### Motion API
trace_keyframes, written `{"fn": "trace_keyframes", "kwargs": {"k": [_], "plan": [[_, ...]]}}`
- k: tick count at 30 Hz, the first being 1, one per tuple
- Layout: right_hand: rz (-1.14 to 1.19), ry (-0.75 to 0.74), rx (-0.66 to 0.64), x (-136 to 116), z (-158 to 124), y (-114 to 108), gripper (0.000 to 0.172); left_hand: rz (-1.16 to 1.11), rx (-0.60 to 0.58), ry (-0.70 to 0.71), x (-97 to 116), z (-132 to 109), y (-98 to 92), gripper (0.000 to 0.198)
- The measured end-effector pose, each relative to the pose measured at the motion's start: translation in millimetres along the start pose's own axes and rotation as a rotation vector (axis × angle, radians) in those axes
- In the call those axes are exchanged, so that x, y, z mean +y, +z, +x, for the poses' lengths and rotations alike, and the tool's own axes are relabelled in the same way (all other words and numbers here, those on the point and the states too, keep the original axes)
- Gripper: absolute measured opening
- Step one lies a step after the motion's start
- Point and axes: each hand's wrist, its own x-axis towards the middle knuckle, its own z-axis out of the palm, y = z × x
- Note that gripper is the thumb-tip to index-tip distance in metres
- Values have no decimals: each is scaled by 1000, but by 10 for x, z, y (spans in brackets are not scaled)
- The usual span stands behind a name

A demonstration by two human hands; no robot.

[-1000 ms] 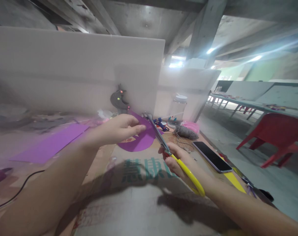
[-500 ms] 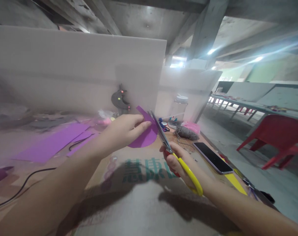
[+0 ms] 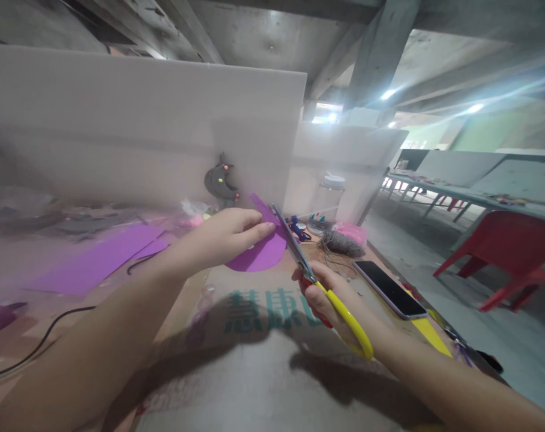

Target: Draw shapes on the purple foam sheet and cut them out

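My left hand pinches a piece of purple paper between thumb and fingers, above the cardboard. The paper has a rounded lower edge and a pointed tip at the top. In my right hand is a pair of scissors with yellow and red handles, held by the loops. Their blades, pressed nearly together, point up and away along the paper's right edge. Beneath both hands lies a cardboard sheet with green printed characters.
Purple sheets and a black cable lie left. A phone, grey yarn and a clear jar are right. A dark crescent with coloured pins stands before a white board. A red chair stands beyond.
The scissor blades have come closer together along the purple paper's edge. The paper has turned slightly, its rounded bottom shifting left. Both hands stay nearly in place.
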Motion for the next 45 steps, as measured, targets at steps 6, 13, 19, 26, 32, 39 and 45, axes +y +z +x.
{"fn": "trace_keyframes", "kwargs": {"k": [6,13,19,26,32,39,45], "plan": [[-40,37,-2,-35,9,-15,74,-23,-32,-14,-64,3,-33,42],[-74,71,-12,-92,-14,-36,69,-53,-60,-37,-57,-19,-58,41],[-75,90,-20,-54,-5,-13,68,-59,-66,-40,-77,-5,-64,45],[-94,11,-27,-67,-14,-3,67,-98,-139,-56,-72,-10,-62,46],[-86,-147,-46,-54,-27,-1,56,-78,-233,14,-5,8,58,47],[-20,-128,-33,-12,-41,15,53,-90,-263,36,-8,26,61,45],[-67,-58,8,-46,-34,1,61,-57,-273,-5,-25,28,49,44]]}}
